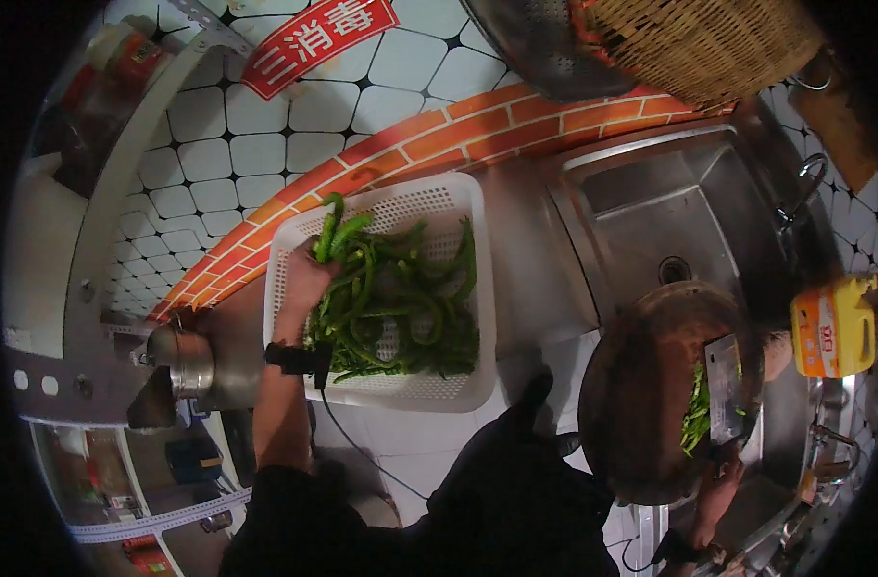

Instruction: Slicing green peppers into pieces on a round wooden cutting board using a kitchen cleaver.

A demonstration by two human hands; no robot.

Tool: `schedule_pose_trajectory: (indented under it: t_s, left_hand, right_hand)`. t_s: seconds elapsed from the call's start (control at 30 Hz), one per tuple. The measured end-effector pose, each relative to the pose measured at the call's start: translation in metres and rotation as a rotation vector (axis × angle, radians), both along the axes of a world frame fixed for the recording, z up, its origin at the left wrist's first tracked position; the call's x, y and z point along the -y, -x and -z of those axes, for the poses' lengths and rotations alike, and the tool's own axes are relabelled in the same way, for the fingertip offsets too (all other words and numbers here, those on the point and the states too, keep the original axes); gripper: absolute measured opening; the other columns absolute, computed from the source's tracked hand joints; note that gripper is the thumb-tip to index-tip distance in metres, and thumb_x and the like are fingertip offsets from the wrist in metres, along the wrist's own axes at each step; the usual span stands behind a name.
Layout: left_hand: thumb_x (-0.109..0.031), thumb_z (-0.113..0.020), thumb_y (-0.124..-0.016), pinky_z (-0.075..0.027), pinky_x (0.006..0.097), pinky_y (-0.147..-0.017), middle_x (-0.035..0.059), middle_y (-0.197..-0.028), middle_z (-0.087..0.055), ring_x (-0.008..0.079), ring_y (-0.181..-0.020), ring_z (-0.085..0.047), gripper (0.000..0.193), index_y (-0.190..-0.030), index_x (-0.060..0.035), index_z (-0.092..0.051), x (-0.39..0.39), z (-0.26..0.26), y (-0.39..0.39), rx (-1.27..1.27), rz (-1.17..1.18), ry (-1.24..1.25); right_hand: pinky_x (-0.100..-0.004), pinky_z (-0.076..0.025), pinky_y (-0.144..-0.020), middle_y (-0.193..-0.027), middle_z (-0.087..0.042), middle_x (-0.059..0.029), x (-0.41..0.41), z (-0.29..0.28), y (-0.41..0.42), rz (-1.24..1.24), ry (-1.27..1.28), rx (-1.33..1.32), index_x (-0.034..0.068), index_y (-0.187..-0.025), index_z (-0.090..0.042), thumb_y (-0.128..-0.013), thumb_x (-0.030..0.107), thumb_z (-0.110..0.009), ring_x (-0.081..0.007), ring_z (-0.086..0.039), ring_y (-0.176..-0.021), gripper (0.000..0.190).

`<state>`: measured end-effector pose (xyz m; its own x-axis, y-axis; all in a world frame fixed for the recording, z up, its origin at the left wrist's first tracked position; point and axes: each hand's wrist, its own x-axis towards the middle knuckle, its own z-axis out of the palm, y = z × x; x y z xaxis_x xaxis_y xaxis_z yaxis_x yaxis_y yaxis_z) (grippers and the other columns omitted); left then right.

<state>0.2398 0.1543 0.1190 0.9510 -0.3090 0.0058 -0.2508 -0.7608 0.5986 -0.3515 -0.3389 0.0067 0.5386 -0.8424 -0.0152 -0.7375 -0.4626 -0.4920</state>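
Observation:
My left hand [313, 270] is in a white perforated plastic basket [488, 310], its fingers closed on a few long green peppers [336, 232] at the basket's upper left. More long, curled green peppers [410, 310] lie in a heap beside it. At the right, my right hand [724, 458] grips the handle of a cleaver [722, 389]. The cleaver's broad blade rests over a round wooden chopping block [648, 404]. Cut green pepper pieces [696, 418] lie along the blade's left side. The fingers on the handle are partly hidden in shadow.
Behind the block is a stainless steel sink [655, 209] with a tap [799, 191]. A yellow plastic jug [836, 328] stands right of the block. A wicker basket [706, 47] hangs at the top, a metal pot [183, 360] sits at left, and a shelf [158, 516] is lower left.

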Motion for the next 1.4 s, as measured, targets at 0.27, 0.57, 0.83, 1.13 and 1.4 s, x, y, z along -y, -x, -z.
schedule_pose_trajectory:
  t_s: [0.27, 0.57, 0.83, 1.13, 1.4]
  left_hand:
    - [-0.046, -0.079, -0.074, -0.055, 0.0508, -0.083, 0.0196, -0.108, -0.07, 0.0409, -0.099, -0.067, 0.065, -0.122, -0.0067, -0.062, -0.009, 0.102, -0.006, -0.057, -0.139, -0.657]
    - [-0.019, -0.071, -0.083, -0.053, 0.0462, -0.079, 0.0184, -0.097, -0.069, 0.034, -0.086, -0.065, 0.039, -0.117, -0.0018, -0.063, -0.061, 0.156, -0.023, 0.145, -0.01, -0.381]
    - [-0.013, -0.077, -0.065, -0.051, 0.0295, -0.072, 0.0078, -0.098, -0.067, 0.0164, -0.085, -0.064, 0.079, -0.137, -0.0001, -0.048, -0.002, -0.061, 0.029, -0.518, 0.248, 0.192]
    - [-0.008, -0.077, -0.058, -0.056, 0.0387, -0.063, 0.0153, -0.093, -0.066, 0.0271, -0.07, -0.067, 0.079, -0.131, 0.0015, -0.047, 0.282, -0.206, 0.262, -0.716, 0.741, 0.17]
    - [-0.006, -0.071, -0.08, -0.051, 0.0298, -0.069, 0.0073, -0.088, -0.066, 0.0162, -0.074, -0.064, 0.046, -0.124, 0.0004, -0.061, 0.566, -0.095, 0.492, -1.028, 1.119, 0.153]
  right_hand:
    - [-0.0434, -0.052, -0.087, -0.12, -0.058, -0.0199, -0.004, -0.012, -0.013, 0.009, 0.007, -0.124, 0.002, -0.134, -0.054, -0.088, 0.003, -0.062, -0.0364, -0.06, -0.103, 0.047]
    - [-0.045, -0.052, -0.09, -0.122, -0.059, -0.018, -0.024, -0.032, 0.008, 0.137, 0.102, -0.106, 0.005, -0.129, -0.056, -0.085, 0.01, -0.068, -0.0402, -0.061, -0.109, 0.046]
    - [-0.0458, -0.053, -0.084, -0.114, -0.063, -0.0189, 0.016, -0.079, 0.145, 0.36, 0.134, -0.192, 0.006, -0.123, -0.061, -0.087, 0.014, -0.066, -0.0397, -0.063, -0.103, 0.038]
    - [-0.0364, -0.054, -0.074, -0.098, -0.072, -0.0171, 0.193, -0.127, 0.291, 0.14, -0.054, 0.027, 0.002, -0.11, -0.068, -0.087, 0.015, -0.067, -0.0272, -0.071, -0.084, 0.027]
    - [-0.0454, -0.049, -0.098, -0.119, -0.066, -0.0244, 0.295, -0.037, 0.317, 0.205, 0.009, -0.047, 0.0, -0.129, -0.059, -0.085, 0.019, -0.066, -0.0415, -0.062, -0.112, 0.048]
